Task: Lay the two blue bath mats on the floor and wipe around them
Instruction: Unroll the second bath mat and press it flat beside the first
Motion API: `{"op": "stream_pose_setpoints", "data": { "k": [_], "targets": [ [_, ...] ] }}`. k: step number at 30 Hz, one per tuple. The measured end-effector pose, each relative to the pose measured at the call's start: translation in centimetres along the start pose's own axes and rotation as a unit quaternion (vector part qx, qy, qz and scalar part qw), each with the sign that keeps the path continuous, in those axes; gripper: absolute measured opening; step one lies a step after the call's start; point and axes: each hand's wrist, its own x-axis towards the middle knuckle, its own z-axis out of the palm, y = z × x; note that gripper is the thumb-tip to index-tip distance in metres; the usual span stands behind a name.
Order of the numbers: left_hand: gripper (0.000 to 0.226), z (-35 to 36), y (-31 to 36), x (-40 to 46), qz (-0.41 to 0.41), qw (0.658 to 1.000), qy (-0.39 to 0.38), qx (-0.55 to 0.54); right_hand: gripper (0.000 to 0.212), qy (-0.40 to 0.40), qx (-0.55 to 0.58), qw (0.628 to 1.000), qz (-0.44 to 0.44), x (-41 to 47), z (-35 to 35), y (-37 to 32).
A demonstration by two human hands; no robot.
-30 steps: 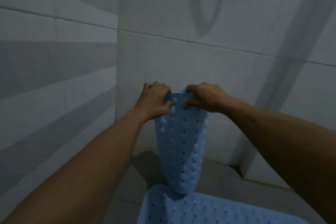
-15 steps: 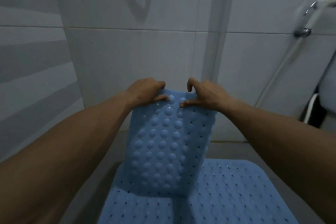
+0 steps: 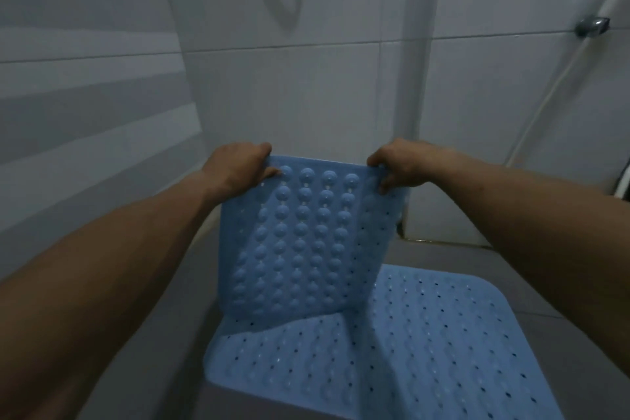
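I hold a blue bath mat [image 3: 306,242] upright in front of me, its suction-cup side facing me. My left hand [image 3: 238,165] grips its top left corner and my right hand [image 3: 399,165] grips its top right corner. The mat hangs spread between them, and its lower edge reaches down to a second blue bath mat [image 3: 426,351]. That second mat lies flat on the grey floor [image 3: 494,259], holes facing up, below and to the right of the held one.
White tiled walls [image 3: 306,95] meet in a corner just behind the mats. A white vertical pipe [image 3: 414,78] runs down the back wall. A shower hose and chrome fitting [image 3: 591,25] hang at the right. A white fixture edge shows at the far right.
My hands have moved apart along the mat's top edge, spreading the rolled-up mat out wide. The view has swung right and down, showing more of the floor mat.
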Motion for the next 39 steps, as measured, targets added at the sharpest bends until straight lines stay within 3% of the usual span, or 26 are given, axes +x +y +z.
{"op": "stream_pose_setpoints", "data": {
  "k": [5,8,14,17,24,30,39],
  "targets": [
    [0.048,-3.7,-2.0,-4.5,-0.072,0.997,-0.011,0.018,0.046,-0.019,-0.011,1.000,-0.014,1.3,-3.8,-2.2],
    [0.050,-5.4,-3.2,-5.1,-0.090,0.995,-0.030,0.038,0.062,0.002,-0.008,1.000,-0.006,1.8,-4.0,-3.2],
    [0.046,-1.2,-6.4,-6.4,-0.105,0.990,-0.083,0.045,0.084,-0.155,0.069,0.984,0.063,1.7,-0.8,-3.7],
    [0.044,2.2,-9.2,-8.2,-0.138,0.986,-0.093,0.027,0.090,-0.202,0.044,0.972,0.112,1.5,-0.7,-3.9],
    [0.038,5.7,-13.8,-9.5,-0.204,0.974,-0.096,-0.015,0.060,-0.237,-0.115,0.951,0.164,0.2,0.9,-6.8],
    [0.022,6.8,-13.7,-10.7,-0.202,0.977,-0.054,-0.031,0.051,-0.166,-0.218,0.932,0.237,-2.9,1.6,-6.6],
    [0.028,5.9,-13.4,-11.2,-0.205,0.964,-0.065,-0.155,0.044,-0.013,-0.122,0.958,0.259,-8.6,1.2,-5.4]
  ]
}}
